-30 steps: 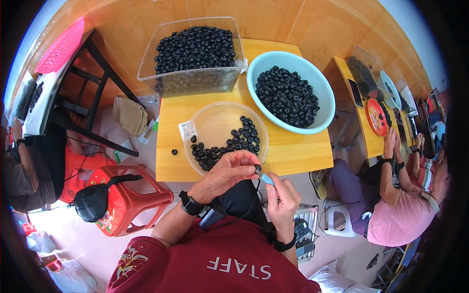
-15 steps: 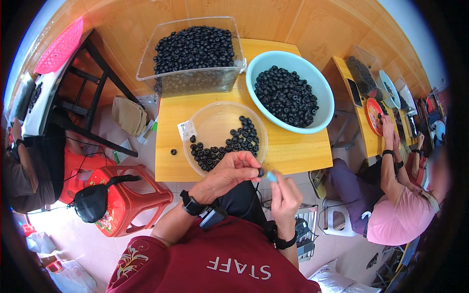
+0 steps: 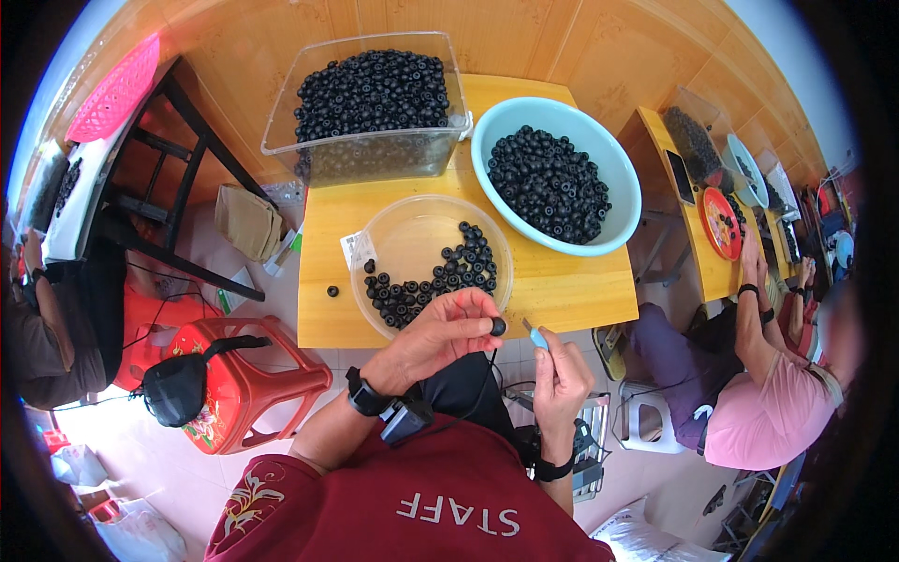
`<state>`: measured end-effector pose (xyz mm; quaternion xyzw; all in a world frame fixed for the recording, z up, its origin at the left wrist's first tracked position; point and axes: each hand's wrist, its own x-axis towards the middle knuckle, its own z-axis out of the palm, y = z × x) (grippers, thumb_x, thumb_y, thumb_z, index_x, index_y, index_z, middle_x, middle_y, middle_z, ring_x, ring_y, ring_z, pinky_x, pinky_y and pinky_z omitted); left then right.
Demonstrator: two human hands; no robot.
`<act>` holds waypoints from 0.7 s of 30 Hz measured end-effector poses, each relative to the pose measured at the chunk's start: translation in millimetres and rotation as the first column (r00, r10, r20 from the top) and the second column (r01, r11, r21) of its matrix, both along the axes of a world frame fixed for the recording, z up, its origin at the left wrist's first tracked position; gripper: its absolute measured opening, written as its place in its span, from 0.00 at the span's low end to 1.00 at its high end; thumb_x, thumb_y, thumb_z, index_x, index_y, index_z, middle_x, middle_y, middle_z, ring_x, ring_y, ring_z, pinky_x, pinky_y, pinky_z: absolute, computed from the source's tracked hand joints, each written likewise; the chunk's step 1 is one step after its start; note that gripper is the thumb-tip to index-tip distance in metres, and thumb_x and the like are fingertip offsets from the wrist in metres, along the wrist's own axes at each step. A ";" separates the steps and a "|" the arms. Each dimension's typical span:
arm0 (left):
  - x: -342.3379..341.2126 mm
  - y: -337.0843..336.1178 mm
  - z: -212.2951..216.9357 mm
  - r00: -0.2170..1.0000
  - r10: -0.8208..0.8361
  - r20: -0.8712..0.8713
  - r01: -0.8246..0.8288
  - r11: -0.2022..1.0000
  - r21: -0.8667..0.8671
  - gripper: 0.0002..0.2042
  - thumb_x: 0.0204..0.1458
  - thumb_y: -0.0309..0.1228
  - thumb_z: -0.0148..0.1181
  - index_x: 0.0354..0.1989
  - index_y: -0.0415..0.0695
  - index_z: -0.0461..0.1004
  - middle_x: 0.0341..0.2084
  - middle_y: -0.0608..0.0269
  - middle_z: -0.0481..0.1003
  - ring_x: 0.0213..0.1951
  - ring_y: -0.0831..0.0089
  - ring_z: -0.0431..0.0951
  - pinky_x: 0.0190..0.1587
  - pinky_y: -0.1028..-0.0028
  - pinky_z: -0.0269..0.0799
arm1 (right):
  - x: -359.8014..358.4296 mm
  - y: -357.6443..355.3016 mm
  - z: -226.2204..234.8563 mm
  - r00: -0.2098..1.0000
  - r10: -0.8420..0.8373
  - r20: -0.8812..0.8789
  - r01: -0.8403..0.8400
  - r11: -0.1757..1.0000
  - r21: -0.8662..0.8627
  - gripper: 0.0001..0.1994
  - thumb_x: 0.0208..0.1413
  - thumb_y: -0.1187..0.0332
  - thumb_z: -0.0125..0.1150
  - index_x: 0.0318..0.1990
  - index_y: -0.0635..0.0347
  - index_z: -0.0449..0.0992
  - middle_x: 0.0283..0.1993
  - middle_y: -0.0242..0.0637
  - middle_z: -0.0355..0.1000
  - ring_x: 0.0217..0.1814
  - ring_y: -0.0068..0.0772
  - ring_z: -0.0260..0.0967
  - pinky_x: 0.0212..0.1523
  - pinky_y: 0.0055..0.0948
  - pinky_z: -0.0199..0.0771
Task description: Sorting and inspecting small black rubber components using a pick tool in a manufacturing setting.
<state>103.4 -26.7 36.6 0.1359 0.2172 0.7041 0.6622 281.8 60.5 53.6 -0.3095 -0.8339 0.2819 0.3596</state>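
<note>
Between the thumb and fingers of my left hand (image 3: 448, 330) is a small black ring-shaped rubber piece (image 3: 497, 326). My right hand (image 3: 562, 379) pinches a slim light blue tool (image 3: 537, 337) with a short metal tip, likely a small knife; the tip is held apart from the piece, just to its right. Beneath and beyond my left hand, a shallow clear round tray (image 3: 405, 229) holds many similar black pieces (image 3: 468, 267), mostly along its right and near sides. One loose black piece (image 3: 332, 291) lies on the table left of the tray.
On the yellow table (image 3: 571, 290) stand a clear rectangular bin (image 3: 375, 159) and a light blue basin (image 3: 626, 201), both heaped with black pieces. A red stool (image 3: 253, 375) with a black bag is at my left. To the right, a person in pink (image 3: 768, 421) works beside a red plate (image 3: 719, 225).
My right hand has moved right and slightly down with the blue tool, away from the piece. The piece has turned a little in my left fingers. The person at right has lowered a hand.
</note>
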 end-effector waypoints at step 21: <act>0.4 -1.8 -5.8 1.000 -0.008 0.024 0.008 1.000 -0.021 0.07 0.52 0.23 0.59 0.39 0.41 0.71 0.33 0.65 0.75 0.35 0.75 0.79 0.40 0.79 0.76 | -8.9 -9.3 4.5 0.992 0.128 -0.012 -0.127 0.990 0.055 0.12 0.46 0.76 0.64 0.41 0.64 0.77 0.21 0.40 0.65 0.20 0.38 0.64 0.22 0.32 0.64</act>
